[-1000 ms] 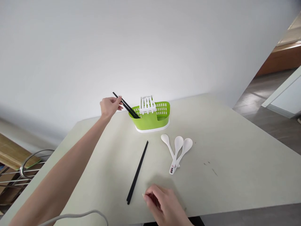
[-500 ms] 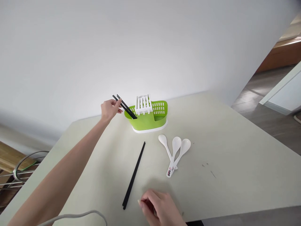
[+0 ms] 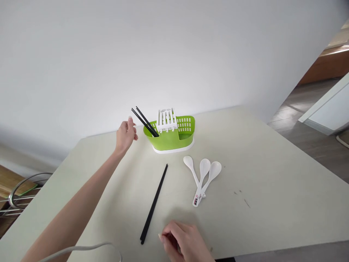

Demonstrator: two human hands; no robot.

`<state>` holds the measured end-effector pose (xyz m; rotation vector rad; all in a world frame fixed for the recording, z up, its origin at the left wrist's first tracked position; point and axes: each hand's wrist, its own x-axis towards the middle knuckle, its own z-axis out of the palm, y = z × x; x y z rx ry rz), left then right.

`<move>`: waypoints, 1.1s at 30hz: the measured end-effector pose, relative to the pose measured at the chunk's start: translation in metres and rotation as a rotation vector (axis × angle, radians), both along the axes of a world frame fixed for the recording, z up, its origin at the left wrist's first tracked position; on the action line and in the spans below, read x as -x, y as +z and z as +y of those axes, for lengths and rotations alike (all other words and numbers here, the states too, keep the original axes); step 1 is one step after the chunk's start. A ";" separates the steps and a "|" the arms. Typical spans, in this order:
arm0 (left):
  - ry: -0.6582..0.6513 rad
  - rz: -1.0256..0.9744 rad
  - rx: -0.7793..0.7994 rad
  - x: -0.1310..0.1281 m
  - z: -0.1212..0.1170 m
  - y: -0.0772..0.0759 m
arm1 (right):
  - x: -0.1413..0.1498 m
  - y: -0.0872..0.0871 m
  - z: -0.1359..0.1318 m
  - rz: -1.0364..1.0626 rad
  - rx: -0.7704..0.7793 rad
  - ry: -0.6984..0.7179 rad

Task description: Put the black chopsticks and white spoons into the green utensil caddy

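My left hand (image 3: 126, 134) is just left of the green cutlery holder (image 3: 169, 142), apart from it, with loosely bent fingers and nothing between them. Black chopsticks (image 3: 144, 122) lean inside the holder's left compartment, their upper ends sticking out to the left. At the near edge of the table, my right hand (image 3: 187, 240) rests with its fingers curled in and no object showing in it. Another pair of black chopsticks (image 3: 154, 203) lies on the table just to its left. Several white spoons (image 3: 203, 176) overlap at their handles in front of the holder.
The holder has a white slotted rack (image 3: 167, 120) in its middle and stands on the pale table (image 3: 259, 163) near the wall. A grey cable (image 3: 79, 248) crosses the lower left. Beyond the table's left edge is a metal wire rack (image 3: 19, 198).
My left hand has let go of the chopsticks in the holder and drawn back slightly to the left. My right hand has stayed nearly still.
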<state>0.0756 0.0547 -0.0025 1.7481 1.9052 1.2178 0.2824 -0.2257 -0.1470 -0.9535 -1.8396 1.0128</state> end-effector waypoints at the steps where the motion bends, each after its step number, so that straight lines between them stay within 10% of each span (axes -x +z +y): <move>1: 0.014 0.005 0.009 0.002 -0.010 -0.006 | 0.000 0.000 0.000 -0.001 0.003 -0.004; 9: -0.258 0.244 0.375 0.000 -0.110 -0.062 | 0.002 -0.006 0.001 -0.039 -0.015 -0.024; 15: -0.413 0.591 0.432 -0.014 -0.169 -0.070 | 0.002 -0.005 0.001 -0.028 -0.093 -0.056; 25: -0.357 1.079 0.524 -0.019 -0.174 -0.049 | 0.000 -0.002 -0.001 -0.040 -0.056 -0.069; 33: -0.284 0.834 0.407 0.010 -0.177 -0.039 | -0.003 0.002 -0.001 -0.075 -0.037 -0.048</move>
